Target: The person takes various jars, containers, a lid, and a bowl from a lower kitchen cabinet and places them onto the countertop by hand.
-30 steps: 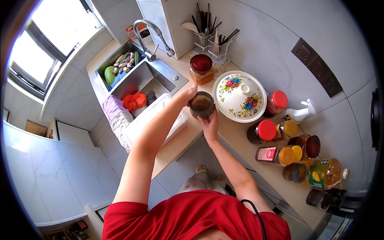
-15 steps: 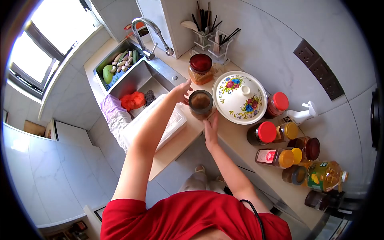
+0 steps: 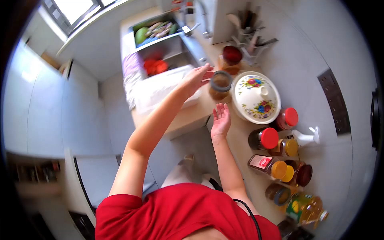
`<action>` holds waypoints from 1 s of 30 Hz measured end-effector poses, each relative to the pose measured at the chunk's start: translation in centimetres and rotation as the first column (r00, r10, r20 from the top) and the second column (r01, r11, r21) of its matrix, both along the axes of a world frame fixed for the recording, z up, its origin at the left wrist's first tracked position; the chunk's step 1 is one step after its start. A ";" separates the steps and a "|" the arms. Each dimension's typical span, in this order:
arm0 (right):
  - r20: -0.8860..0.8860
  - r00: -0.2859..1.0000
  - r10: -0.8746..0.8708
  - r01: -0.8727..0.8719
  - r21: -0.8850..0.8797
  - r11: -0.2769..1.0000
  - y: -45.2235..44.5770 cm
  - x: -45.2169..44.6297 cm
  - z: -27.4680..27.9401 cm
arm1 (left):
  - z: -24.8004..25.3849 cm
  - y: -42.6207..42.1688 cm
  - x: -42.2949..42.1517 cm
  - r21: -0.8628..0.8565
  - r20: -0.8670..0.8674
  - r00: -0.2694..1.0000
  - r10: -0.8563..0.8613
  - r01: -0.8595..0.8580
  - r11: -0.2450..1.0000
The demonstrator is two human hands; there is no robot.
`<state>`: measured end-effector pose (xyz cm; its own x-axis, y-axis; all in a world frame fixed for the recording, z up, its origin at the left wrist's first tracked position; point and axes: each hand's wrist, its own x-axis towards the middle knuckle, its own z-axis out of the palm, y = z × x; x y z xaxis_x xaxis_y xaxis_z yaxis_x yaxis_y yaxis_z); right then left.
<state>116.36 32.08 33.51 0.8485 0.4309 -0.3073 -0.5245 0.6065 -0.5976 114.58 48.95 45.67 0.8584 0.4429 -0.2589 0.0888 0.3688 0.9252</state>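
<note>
A jar with a dark grey lid point(image 3: 221, 81) and brownish contents stands on the counter between my two hands. My left hand point(image 3: 197, 78) is at its left side, fingers apart, holding nothing. Just below the jar, my right hand point(image 3: 221, 120) is open with the palm turned up and the fingers spread. Behind the jar stands a red-lidded jar point(image 3: 231, 56) with orange-brown contents. To its right is a white lidded pot point(image 3: 249, 100) painted with flowers.
A steel sink point(image 3: 160, 47) with vegetables point(image 3: 160, 30) is at the upper left. In front of it sits a white plastic box point(image 3: 160, 90). Several jars, including a red-capped jar point(image 3: 269, 138), and an oil bottle point(image 3: 306, 208) line the right counter. A utensil rack point(image 3: 250, 40) stands behind.
Both hands have come away from the grey-lidded jar, which stays on the counter. The right hand has drawn back and turned palm up. My view has turned and shifted, with some blur.
</note>
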 end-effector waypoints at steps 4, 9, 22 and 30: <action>-0.073 0.961 0.266 -0.257 0.106 0.960 -2.0 -5.8 -0.2 | -1.0 -6.9 -14.3 -0.479 0.315 0.939 0.141 0.029 0.877; -0.161 0.638 0.753 -0.673 0.360 0.646 -5.1 -15.4 -1.2 | -7.3 -16.6 -32.1 -0.802 0.236 0.647 0.725 -0.291 0.521; -0.338 -0.145 0.930 -0.913 0.408 0.006 -17.0 -51.2 -5.3 | -18.3 -45.3 -70.2 -0.842 0.013 -0.428 0.904 -0.492 -0.221; -0.398 -0.343 0.851 -0.873 0.469 -0.132 -21.7 -71.9 -8.1 | -19.3 -54.6 -87.2 -0.817 0.023 -0.588 0.809 -0.477 -0.324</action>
<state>44.50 10.40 25.38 -0.7734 0.5089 -0.3780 -0.5570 -0.8303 0.0218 27.40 -5.69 26.35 -0.5468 0.6780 -0.4912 -0.8326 -0.5020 0.2340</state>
